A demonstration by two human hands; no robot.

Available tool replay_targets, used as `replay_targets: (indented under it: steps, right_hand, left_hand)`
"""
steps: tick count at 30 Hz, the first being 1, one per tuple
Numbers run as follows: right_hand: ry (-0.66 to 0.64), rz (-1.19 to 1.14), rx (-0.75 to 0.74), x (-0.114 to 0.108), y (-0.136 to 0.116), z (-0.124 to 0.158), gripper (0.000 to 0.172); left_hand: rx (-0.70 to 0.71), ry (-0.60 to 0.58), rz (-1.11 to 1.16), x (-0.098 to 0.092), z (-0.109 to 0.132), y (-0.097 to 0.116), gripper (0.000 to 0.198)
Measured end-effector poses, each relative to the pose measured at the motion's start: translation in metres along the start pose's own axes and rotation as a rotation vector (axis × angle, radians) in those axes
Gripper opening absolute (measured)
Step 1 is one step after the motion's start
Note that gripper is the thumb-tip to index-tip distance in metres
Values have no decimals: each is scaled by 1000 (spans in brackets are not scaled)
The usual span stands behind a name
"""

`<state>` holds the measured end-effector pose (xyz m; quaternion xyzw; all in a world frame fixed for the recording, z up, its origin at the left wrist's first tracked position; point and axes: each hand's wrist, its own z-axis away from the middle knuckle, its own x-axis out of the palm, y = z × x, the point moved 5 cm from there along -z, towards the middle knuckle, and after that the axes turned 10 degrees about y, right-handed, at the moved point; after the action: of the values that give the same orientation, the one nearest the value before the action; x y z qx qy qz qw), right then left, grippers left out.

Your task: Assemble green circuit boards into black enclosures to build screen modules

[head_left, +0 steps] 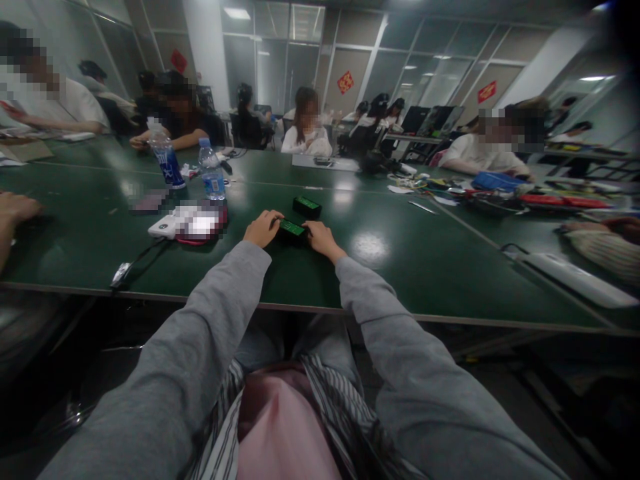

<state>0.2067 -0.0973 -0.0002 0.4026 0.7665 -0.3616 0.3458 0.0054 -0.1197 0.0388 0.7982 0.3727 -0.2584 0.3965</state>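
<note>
Person in grey sleeves sits at the near edge of the dark green worktop (425, 280), both arms stretched fwd. Left hand (263, 228) and right hand (320, 239) meet on a small black rectangular box with a green top (291, 230). It's a little in from the near edge, approx. mid-width of the worktop. Left-hand fingers are curled over the box's left end and right-hand fingers are closed on its right end, so each hand grips one end. Can't tell if the box rests on the surface or is raised a touch.

Just beyond it, toward the far edge, lies a second black box with a green top (307, 205), apart from both hands.

Left of the hands there's a white rounded plastic pack (161, 228) beside sth blurred out. A dark cable with a silver plug (121, 273) trails toward the near edge. Further back on the left stand 2 clear plastic water bottles: a tilted bottle with a blue label (167, 163) and an upright bottle with a blue cap (211, 175). Toward the near-right corner lies a long white plastic power strip (575, 280). Red and blue bits sit along the right side, too blurred to name.

Other people sit round the far and side edges. One co-worker's hand (15, 208) rests at the left edge, and a co-worker's striped sleeve (607, 250) lies at the right edge.
</note>
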Motion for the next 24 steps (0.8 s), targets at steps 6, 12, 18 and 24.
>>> replay_targets:
  steps: [6,12,18,24]
  right_hand:
    - [1,0,-3,-1,-1,0,41]
    - [2,-1,-10,-1,-1,0,40]
    - [2,-1,-10,0,-1,0,40]
    - [-7,0,-7,-2,-2,1,41]
  left_hand:
    - [3,-2,-17,0,0,0,28]
    - [17,3,-29,0,0,1,28]
    - [4,-4,-51,-1,1,2,29]
    - [-1,-14,-68,-3,1,4,30]
